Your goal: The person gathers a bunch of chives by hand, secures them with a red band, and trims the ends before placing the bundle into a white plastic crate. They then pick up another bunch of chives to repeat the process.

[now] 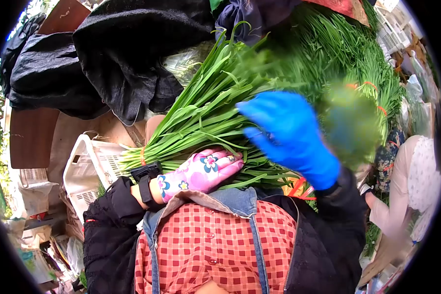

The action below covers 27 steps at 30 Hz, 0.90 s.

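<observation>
And here's the bunch of long green leaves (206, 117), right in the middle of the view. It lies across the person's chest, cut ends low on the left and tips fanning up toward the right. An orange band (143, 156) cinches the stems near the cut ends.

The left hand (201, 172), in a pink flowered glove, sits beneath the bunch just beside that band. Its fingers are pressed together and laid flat along the stems, holding the bundle against the body, though the thumb is hidden. A black strap (145, 177) wraps the wrist.

The right hand (289, 134), in a blue glove, is on top of the leaves further along. It's blurred: the fingers look close together and curved over the greens, but whether they grip cannot be told.

Below the hands are a red checked shirt (215, 245) with a denim collar and black sleeves on both sides. To the left a white plastic crate (90, 166) stands tilted, with black cloth (127, 54) heaped above it. To the right rises a big heap of similar green bundles (357, 63), several tied in orange. At the far right edge there's another person's pale sleeve (402, 196).
</observation>
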Tool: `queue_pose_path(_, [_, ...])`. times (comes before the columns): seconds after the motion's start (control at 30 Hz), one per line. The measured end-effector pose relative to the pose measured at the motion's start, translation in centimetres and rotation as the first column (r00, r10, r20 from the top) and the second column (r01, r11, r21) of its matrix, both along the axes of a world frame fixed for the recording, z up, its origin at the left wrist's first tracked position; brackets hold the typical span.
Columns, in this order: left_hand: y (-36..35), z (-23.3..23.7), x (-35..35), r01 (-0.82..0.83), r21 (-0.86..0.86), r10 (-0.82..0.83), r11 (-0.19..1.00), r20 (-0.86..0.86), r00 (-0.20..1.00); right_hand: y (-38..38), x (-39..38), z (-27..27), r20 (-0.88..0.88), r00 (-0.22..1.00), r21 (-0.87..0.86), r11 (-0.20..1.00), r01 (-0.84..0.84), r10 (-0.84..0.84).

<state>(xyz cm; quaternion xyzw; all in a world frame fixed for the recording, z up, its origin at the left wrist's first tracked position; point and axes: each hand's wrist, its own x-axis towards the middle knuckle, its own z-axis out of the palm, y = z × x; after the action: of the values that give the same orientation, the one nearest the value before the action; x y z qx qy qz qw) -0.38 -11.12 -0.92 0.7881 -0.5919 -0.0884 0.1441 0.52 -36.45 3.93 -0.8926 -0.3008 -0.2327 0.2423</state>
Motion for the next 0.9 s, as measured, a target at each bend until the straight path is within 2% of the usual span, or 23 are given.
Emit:
queue_pose_path(0.03, [0.0, 0.4, -0.3, -0.008, 0.016, 0.007, 1.000, 0.023, 1.000, 1.3, 0.2, -1.8, -0.017, 1.000, -0.071, 0.997, 0.024, -0.025])
queue_pose_path(0.07, [-0.2, 0.4, -0.3, 0.009, -0.066, -0.004, 0.998, 0.078, 0.997, 2.3, 0.3, -3.6, -0.035, 0.998, -0.141, 0.989, 0.042, -0.047])
queue_pose_path(0.13, [0.1, 2.8, -0.5, 0.045, -0.079, -0.035, 0.996, 0.121, 0.992, 2.6, -0.3, -5.6, -0.091, 0.995, -0.170, 0.985, 0.030, -0.046])
queue_pose_path(0.17, [0.4, 3.8, -0.6, 0.020, -0.134, -0.005, 0.991, 0.113, 0.994, 2.7, -0.8, -6.4, -0.150, 0.987, -0.204, 0.979, 0.023, -0.054])
queue_pose_path(0.2, [0.8, 4.2, -0.8, -0.037, -0.201, 0.073, 0.979, 0.173, 0.982, 2.8, -1.5, -7.1, -0.154, 0.987, -0.199, 0.980, 0.018, -0.050])
queue_pose_path(0.27, [1.3, 4.7, -0.2, -0.135, -0.203, 0.176, 0.970, 0.200, 0.964, 2.8, -3.1, -8.0, -0.154, 0.987, -0.042, 0.999, 0.033, -0.040])
queue_pose_path(0.3, [1.4, 4.1, -0.1, -0.222, -0.225, 0.266, 0.949, 0.190, 0.945, 2.8, -3.9, -7.9, -0.203, 0.978, -0.045, 0.999, 0.030, -0.038])
queue_pose_path(0.33, [1.4, 3.7, -0.1, -0.315, -0.166, 0.340, 0.934, 0.154, 0.928, 3.0, -4.3, -8.2, -0.207, 0.978, -0.043, 0.999, 0.030, -0.038])
queue_pose_path(0.4, [1.3, 3.7, 0.1, -0.363, -0.023, 0.363, 0.932, 0.123, 0.924, 3.1, -5.3, -8.7, -0.115, 0.993, 0.070, 0.996, 0.046, -0.038])
queue_pose_path(0.47, [1.6, 2.6, 0.1, -0.251, 0.006, 0.245, 0.968, 0.199, 0.949, 2.7, -6.4, -8.1, -0.159, 0.985, 0.053, 0.996, 0.071, -0.062])
queue_pose_path(0.57, [1.8, 1.4, 0.0, -0.203, -0.005, 0.202, 0.979, 0.128, 0.971, 1.1, -6.8, -7.3, -0.346, 0.937, 0.173, 0.985, 0.025, 0.037])
queue_pose_path(0.6, [1.8, 1.5, 0.0, -0.207, -0.007, 0.206, 0.978, 0.127, 0.970, 0.4, -6.6, -6.8, -0.347, 0.937, 0.171, 0.985, 0.022, 0.039])
queue_pose_path(0.67, [1.7, 1.5, 0.0, -0.192, -0.054, 0.196, 0.980, 0.105, 0.975, -0.7, -5.9, -5.5, -0.369, 0.929, 0.374, 0.910, 0.178, -0.030])
queue_pose_path(0.7, [1.8, 1.3, -0.1, -0.196, -0.057, 0.201, 0.979, 0.105, 0.974, -1.0, -5.3, -4.1, -0.402, 0.915, 0.436, 0.873, 0.219, -0.029])
queue_pose_path(0.73, [1.9, 1.1, -0.1, -0.185, -0.061, 0.190, 0.981, 0.098, 0.977, -1.1, -4.9, -3.5, -0.489, 0.871, 0.532, 0.806, 0.261, 0.041])
queue_pose_path(0.83, [1.9, 1.1, -0.1, -0.190, -0.073, 0.194, 0.979, 0.053, 0.980, -0.2, -2.4, -1.9, -0.464, 0.879, 0.585, 0.784, 0.210, 0.111])
queue_pose_path(0.9, [2.0, 0.9, -0.2, -0.192, -0.084, 0.197, 0.978, 0.056, 0.979, 0.6, -0.5, -1.2, -0.110, 0.994, 0.253, 0.966, 0.050, -0.022])
